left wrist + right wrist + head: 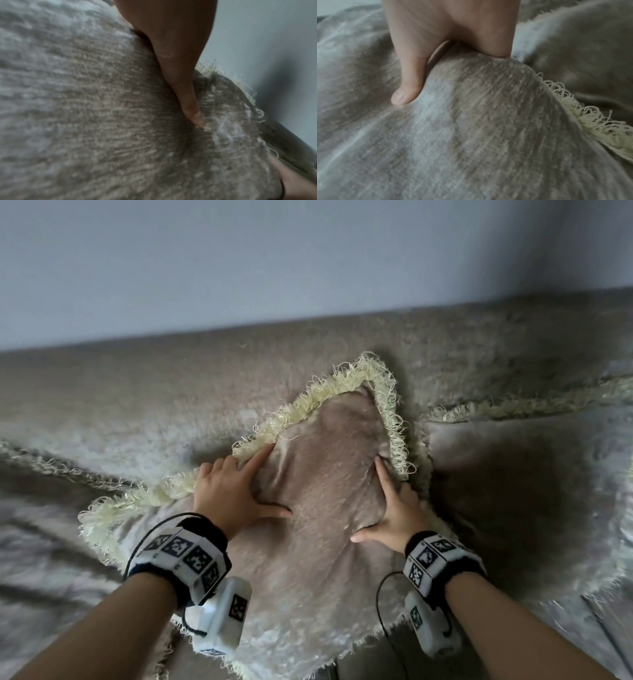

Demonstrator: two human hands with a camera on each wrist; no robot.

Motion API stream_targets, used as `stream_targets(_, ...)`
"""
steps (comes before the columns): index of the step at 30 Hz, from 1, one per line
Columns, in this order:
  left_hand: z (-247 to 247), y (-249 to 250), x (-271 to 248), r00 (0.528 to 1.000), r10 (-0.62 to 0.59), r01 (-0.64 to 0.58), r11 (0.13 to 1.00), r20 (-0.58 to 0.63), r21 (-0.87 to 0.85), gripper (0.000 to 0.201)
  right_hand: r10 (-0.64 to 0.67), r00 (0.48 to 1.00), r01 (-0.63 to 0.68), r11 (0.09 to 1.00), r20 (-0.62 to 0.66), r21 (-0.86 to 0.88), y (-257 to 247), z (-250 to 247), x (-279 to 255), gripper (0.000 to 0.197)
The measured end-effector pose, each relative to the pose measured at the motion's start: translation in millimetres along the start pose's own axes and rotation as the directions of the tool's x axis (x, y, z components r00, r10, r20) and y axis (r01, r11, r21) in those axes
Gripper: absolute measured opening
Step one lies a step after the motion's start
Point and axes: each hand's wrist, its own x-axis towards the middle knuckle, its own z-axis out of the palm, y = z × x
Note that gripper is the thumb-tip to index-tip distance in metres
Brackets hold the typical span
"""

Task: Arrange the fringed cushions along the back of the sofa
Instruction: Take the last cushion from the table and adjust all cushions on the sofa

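A plain pale bluish wall [308, 251], dimly lit.

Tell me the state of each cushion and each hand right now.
middle cushion: corner up against the sofa back, held by both hands
left hand: grips its left edge
right hand: pinches its right edge
left cushion: beside it, untouched
right cushion: beside it, untouched

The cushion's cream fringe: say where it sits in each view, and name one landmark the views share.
Head: the fringe rims the upper edges, peaking just above centre.
Left wrist: the fringe is a short tuft at upper right.
Right wrist: the fringe runs down the right edge.
Shared landmark: the taupe face of the cushion.
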Motion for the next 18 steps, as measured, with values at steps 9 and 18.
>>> stream_targets(9,-14,-61,-38,0.945,-0.325,0.326,0.944,0.028,-0.048,0.122,-0.156,0.986,0.12,0.901,-0.055,-0.417,-86,-12,41,0.132)
stream_targets(18,41,-61,-52,0.921,-0.323,0.321,0.946,0.216,0.044,0.139,-0.104,0.985,0.036,0.902,-0.136,-0.43,-56,38,33,0.132)
